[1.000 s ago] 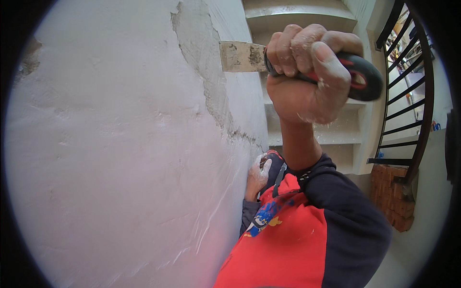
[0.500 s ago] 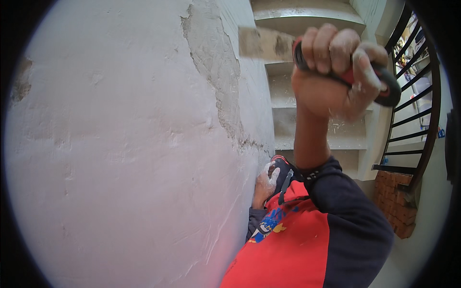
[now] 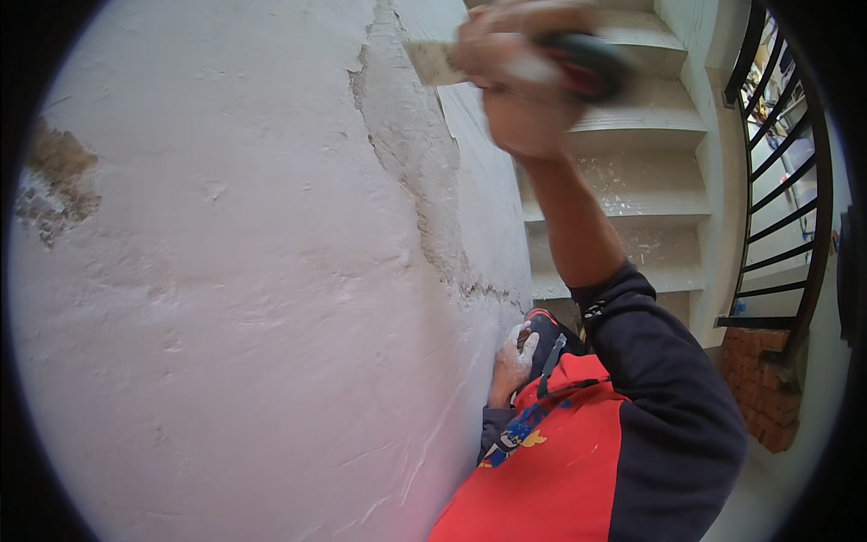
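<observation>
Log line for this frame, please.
right hand: grips scraper, blade at wall | left hand: low by wall | stairs behind

White dusty stair steps rise at the right of the plastered wall. A black metal railing stands further right of the steps, and a red brick pier sits below this railing.

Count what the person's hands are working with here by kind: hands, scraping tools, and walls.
Hands: 2, right hand and left hand
Scrapers: 1, putty knife
Walls: 1, plaster wall
Total: 4
</observation>
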### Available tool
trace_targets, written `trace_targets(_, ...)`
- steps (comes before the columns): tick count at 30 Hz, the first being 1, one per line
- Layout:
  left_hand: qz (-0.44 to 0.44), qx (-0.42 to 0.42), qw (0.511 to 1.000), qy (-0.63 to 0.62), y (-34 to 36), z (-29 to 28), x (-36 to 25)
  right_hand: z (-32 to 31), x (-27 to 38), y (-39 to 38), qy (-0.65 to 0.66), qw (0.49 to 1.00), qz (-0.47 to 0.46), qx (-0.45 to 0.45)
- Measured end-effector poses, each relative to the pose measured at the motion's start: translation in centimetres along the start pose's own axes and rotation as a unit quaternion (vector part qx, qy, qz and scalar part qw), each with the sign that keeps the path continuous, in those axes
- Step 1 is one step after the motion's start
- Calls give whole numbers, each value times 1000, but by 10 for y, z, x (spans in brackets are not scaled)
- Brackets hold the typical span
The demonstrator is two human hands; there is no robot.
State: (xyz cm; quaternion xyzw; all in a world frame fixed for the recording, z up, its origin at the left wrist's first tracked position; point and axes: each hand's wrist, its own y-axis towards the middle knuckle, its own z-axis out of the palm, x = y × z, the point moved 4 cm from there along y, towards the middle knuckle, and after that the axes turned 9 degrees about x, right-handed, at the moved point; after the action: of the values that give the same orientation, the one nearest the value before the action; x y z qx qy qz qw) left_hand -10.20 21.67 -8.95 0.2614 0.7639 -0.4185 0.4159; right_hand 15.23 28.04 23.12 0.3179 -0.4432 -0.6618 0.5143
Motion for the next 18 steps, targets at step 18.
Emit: trace_targets(18,-22,24,999,0,-13,10,-5,-44,-39,-42,-23,986,132,-102)
